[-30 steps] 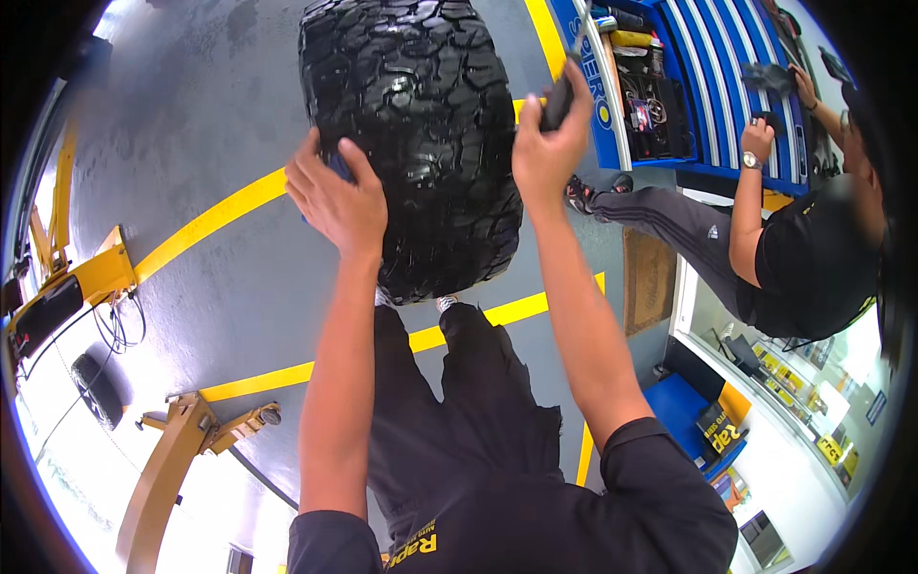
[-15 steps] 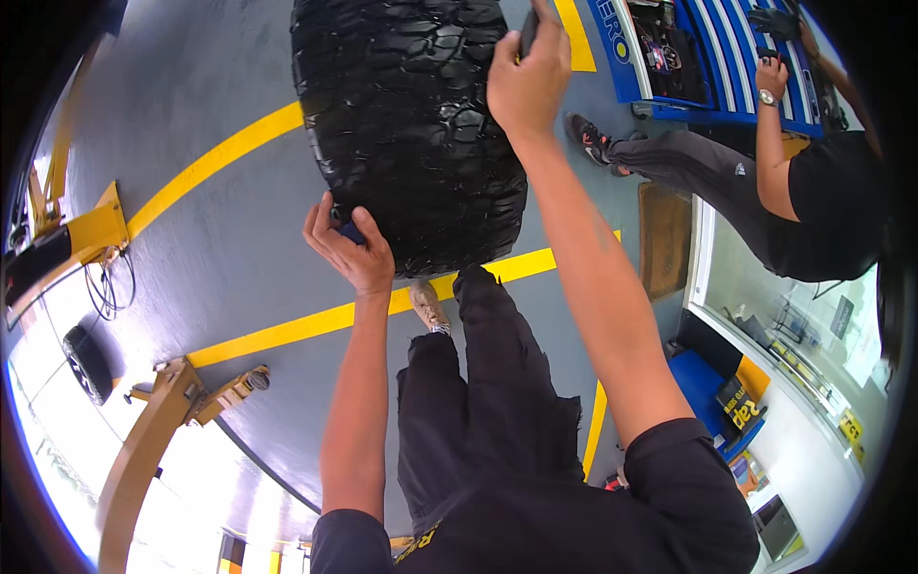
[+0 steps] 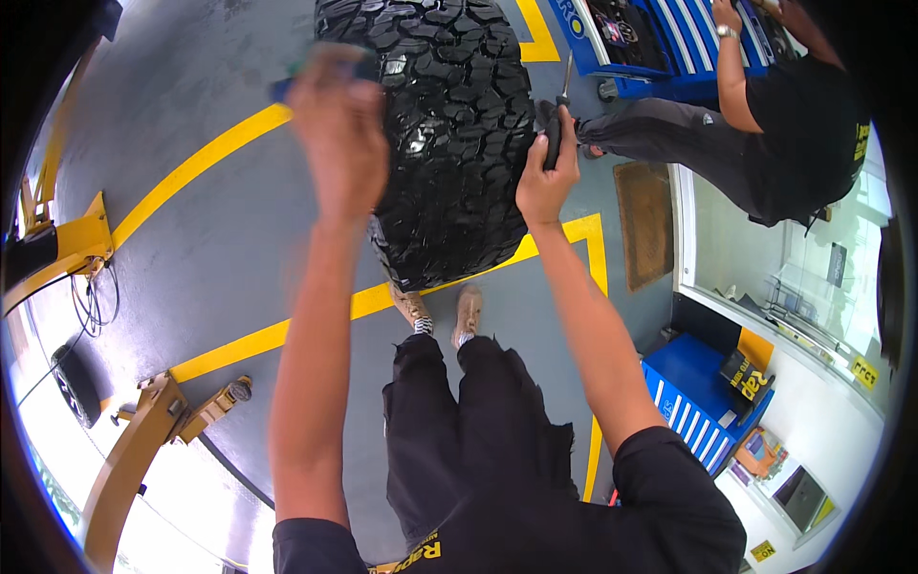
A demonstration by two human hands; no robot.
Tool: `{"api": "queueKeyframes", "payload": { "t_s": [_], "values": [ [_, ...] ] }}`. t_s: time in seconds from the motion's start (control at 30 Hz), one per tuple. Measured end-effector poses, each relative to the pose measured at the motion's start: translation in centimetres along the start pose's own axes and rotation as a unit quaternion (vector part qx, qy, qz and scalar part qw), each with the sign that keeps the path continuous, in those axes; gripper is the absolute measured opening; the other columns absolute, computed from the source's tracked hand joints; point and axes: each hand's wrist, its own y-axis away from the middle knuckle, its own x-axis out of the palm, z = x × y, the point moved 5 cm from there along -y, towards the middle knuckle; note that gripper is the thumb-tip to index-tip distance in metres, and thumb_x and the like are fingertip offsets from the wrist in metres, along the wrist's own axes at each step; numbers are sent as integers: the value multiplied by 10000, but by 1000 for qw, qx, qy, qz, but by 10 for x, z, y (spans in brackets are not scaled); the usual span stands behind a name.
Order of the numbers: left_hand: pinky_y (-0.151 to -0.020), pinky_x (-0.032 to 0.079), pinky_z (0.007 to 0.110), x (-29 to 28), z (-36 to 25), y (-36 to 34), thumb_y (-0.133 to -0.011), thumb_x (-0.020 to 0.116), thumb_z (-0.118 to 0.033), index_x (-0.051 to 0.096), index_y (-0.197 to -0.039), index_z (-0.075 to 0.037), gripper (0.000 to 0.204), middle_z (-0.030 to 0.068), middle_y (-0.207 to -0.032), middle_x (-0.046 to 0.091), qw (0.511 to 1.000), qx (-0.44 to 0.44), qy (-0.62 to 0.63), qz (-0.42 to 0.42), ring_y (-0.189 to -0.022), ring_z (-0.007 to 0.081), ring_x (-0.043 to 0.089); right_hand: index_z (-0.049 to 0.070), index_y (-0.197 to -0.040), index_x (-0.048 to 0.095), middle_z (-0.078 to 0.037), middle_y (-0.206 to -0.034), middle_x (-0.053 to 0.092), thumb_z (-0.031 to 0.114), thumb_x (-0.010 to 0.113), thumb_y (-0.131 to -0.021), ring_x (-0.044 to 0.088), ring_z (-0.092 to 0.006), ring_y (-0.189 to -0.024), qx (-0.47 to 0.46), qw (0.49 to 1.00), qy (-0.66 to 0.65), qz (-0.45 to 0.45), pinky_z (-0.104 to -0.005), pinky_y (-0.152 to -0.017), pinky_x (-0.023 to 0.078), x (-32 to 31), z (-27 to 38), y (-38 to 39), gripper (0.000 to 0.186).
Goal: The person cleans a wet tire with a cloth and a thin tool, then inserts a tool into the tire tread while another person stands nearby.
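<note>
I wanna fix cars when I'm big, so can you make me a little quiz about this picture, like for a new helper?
1. Which of the person's hands holds the dark-handled tool?
2. The tread on the big tyre is: A) smooth all over, B) made of chunky blocks, C) covered in white paint.
3. Fill in the missing colour: the floor lines are ____.

Key: 1. the right hand; 2. B; 3. yellow.

The grey floor (image 3: 210,258) carries 1 black tyre (image 3: 449,163), yellow lines (image 3: 234,351) and 1 brown mat (image 3: 644,227).
</note>
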Motion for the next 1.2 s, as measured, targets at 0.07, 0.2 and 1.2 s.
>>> {"api": "queueKeyframes", "payload": {
  "t_s": [0.07, 0.2, 1.2],
  "values": [
    [-1189, 369, 498, 19, -21, 24, -1083, 633, -259, 709, -1390, -159, 331, 79, -1519, 623, 994, 34, -28, 96, -1437, 333, 506, -35, -1499, 562, -277, -1410, 664, 90, 610, -1036, 674, -443, -1252, 20, 999, -32, -11, -451, -1050, 523, -2, 6, 14, 482],
    [-1235, 299, 465, 15, -40, 69, -1048, 687, -315, 637, -1528, -224, 491, 6, -1595, 574, 981, 16, -145, 130, -1472, 288, 479, -33, -1514, 552, -266, -1378, 671, 86, 597, -1045, 679, -424, -1215, 43, 997, -61, 8, -448, -1048, 519, -22, -13, 55, 486],
    [-1038, 509, 389, -173, -102, 240, -855, 634, 116, 493, -1319, 15, 495, 136, -1222, 520, 887, -361, 65, -279, -1124, 253, 568, -15, -1466, 564, -228, -1352, 665, 99, 614, -1053, 673, -375, -1228, 86, 992, -94, -21, -426, -1069, 521, -139, 61, 149, 432]
  ]
}}
